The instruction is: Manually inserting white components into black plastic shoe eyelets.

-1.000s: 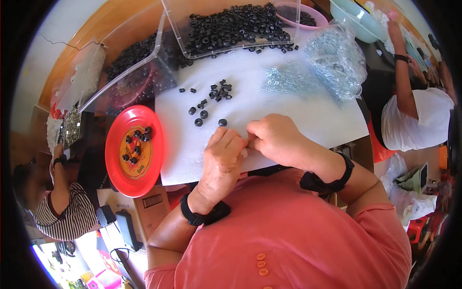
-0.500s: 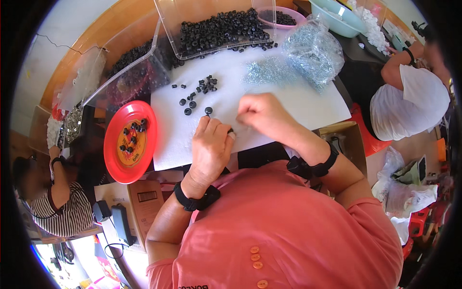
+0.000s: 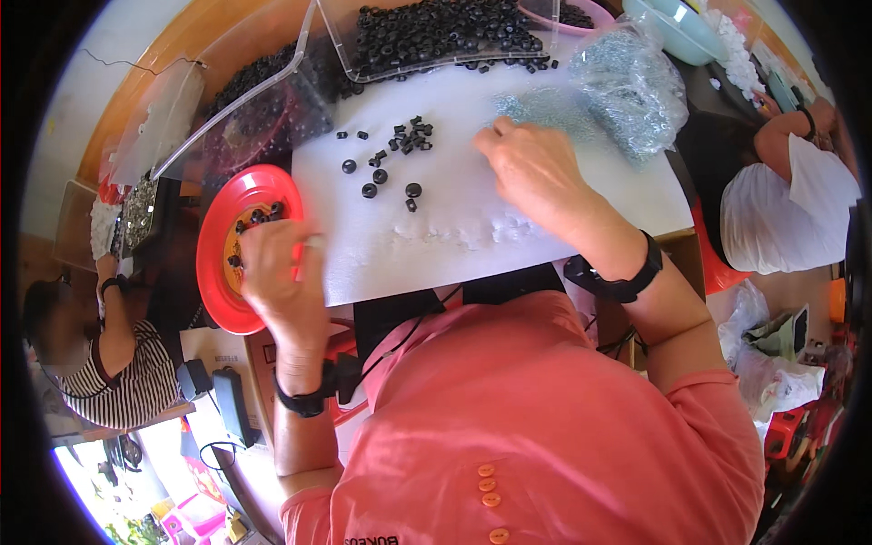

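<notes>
Head view: see the left hand (image 3: 282, 272) blurred above the right side of the red plate (image 3: 214, 254), fingers half bent, tips smeared; cannot tell released from grasping. See the right hand (image 3: 536, 163) well apart from it, over the white sheet (image 3: 363, 259), back upward, fingers bent and close together; cannot tell of anything pinched there. Just beyond those fingers, note a pale, thin spread of tiny glinting pieces (image 3: 540, 107), next to a bulging clear bag (image 3: 631, 95).

Between the hands, find loose black pieces (image 3: 381, 176) on the sheet: a few round and ring-like, others spool-shaped and mostly clustered farther out. Find more on the plate, partly behind the left hand. Judge them light and firm, probably rubber or plastic, unlikely to break; expect the round ones to roll, perhaps to slip if pinched off-centre. Best taken across the outer wall, between thumb and forefinger, leaving any hole clear; for the spool shapes, at the narrow waist.

Farther out, see similar pieces heaped in a clear bin (image 3: 335, 41) and in a second bin (image 3: 227, 120) at left, and, past the bag, a pale green basin (image 3: 677, 32).
</notes>
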Demonstrator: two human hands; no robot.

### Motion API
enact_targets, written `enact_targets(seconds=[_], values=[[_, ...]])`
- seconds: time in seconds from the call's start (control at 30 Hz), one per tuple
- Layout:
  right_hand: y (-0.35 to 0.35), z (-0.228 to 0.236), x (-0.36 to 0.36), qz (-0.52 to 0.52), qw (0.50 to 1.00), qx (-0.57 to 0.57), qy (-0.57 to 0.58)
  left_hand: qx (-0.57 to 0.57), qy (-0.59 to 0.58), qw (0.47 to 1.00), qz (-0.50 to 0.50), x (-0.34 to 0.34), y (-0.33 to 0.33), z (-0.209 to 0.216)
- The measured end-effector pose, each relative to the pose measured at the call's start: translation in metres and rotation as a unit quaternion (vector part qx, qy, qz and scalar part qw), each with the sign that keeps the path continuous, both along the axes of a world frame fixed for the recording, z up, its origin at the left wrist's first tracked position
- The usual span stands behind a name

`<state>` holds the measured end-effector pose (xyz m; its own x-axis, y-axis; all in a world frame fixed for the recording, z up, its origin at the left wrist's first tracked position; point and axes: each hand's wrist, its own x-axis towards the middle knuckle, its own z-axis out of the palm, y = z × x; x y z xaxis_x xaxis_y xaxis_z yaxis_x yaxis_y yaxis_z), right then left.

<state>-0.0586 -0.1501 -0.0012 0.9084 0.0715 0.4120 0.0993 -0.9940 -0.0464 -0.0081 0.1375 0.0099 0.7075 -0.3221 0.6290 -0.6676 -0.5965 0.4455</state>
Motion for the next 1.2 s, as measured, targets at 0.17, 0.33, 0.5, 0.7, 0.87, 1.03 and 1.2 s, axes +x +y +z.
enact_targets(seconds=[0.17,0.33,0.5,0.7,0.87,1.03,1.2], values=[[-0.006,-0.004,0.002,-0.026,0.999,0.003,0.022,0.021,0.041,0.988,-0.146,-0.006,-0.046,-0.014],[-0.010,-0.006,0.004,-0.005,1.000,0.025,0.009,0.096,-0.004,0.990,-0.106,0.011,-0.078,-0.028],[-0.014,-0.003,0.000,0.048,0.978,0.196,-0.048,0.062,0.010,0.992,-0.110,0.016,-0.077,-0.035],[-0.022,-0.009,-0.001,0.072,0.975,0.179,-0.109,0.049,0.079,0.984,-0.152,0.010,-0.087,-0.022],[-0.035,0.003,-0.015,0.002,0.954,0.254,-0.160,0.076,0.032,0.985,-0.151,0.021,-0.086,-0.021],[-0.030,-0.008,-0.019,-0.007,0.992,0.103,-0.071,0.128,0.008,0.982,-0.141,0.022,-0.099,-0.016],[-0.010,-0.007,-0.011,-0.002,0.999,0.043,-0.028,0.105,0.041,0.982,-0.149,0.016,-0.091,-0.013]])
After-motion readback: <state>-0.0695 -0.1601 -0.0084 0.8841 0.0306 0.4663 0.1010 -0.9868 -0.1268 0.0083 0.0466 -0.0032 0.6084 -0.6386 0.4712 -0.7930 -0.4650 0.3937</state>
